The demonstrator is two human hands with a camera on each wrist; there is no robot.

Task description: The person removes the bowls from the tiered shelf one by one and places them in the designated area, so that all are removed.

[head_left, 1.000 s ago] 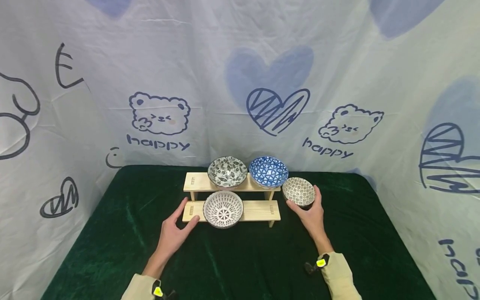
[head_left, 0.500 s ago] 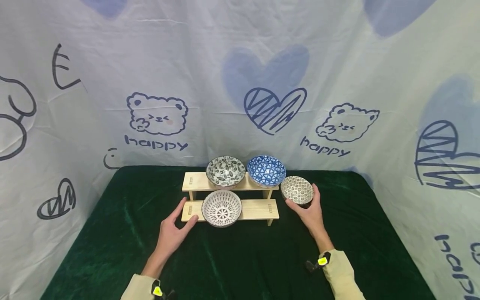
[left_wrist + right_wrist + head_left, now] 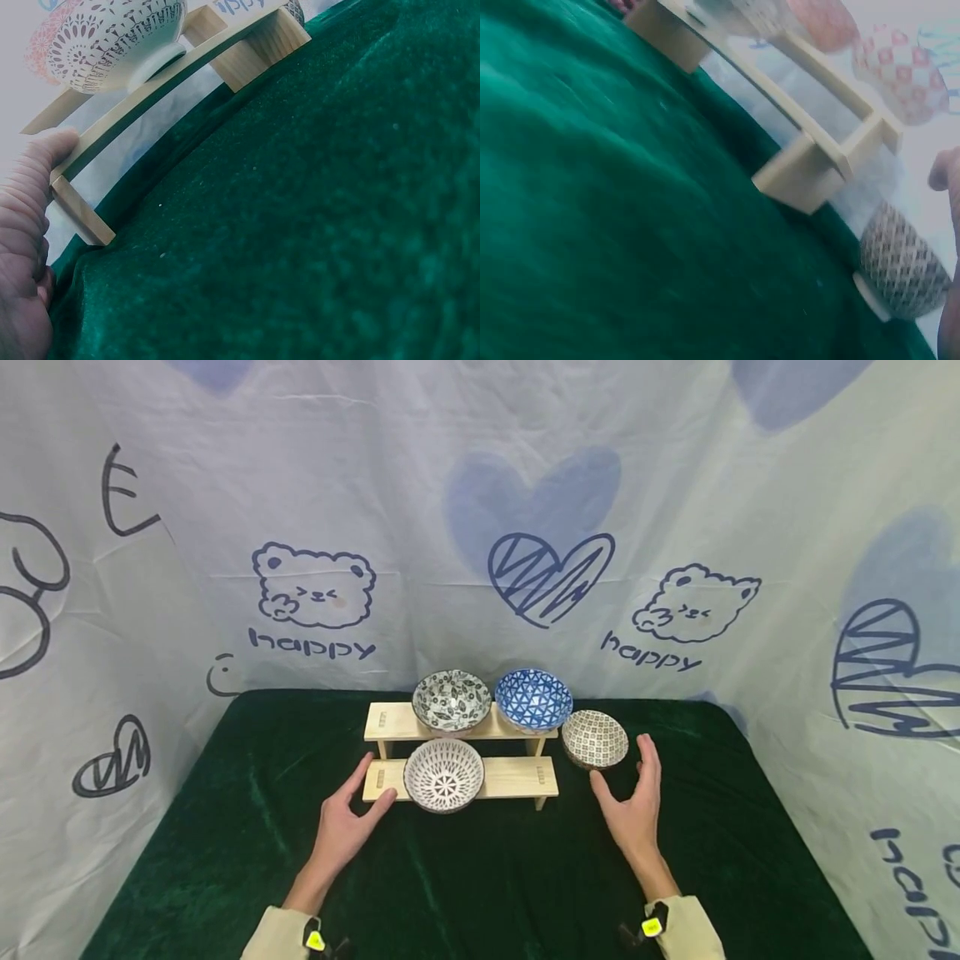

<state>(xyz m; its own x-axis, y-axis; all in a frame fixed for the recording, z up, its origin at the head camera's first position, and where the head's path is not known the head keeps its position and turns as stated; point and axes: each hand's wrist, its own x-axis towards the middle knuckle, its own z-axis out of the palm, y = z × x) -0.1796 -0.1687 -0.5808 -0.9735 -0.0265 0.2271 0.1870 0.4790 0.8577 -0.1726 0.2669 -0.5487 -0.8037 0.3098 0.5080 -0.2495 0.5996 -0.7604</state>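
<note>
Thumb and forefinger of the left hand (image 3: 345,832) pinch the left end of the wooden stand (image 3: 517,778); the right hand (image 3: 633,818) grips nothing, fingers spread just beside the checked bowl (image 3: 596,739), which sits on green cloth (image 3: 480,893). Jerking the stand could slide its white bowl (image 3: 444,776); brushing the checked bowl could tip it. Both hands point forward, thumbs innermost

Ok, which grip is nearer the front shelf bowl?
Left: the left grip is just left of the bowl, touching the shelf; the right grip is clearly farther, right of both.
</note>
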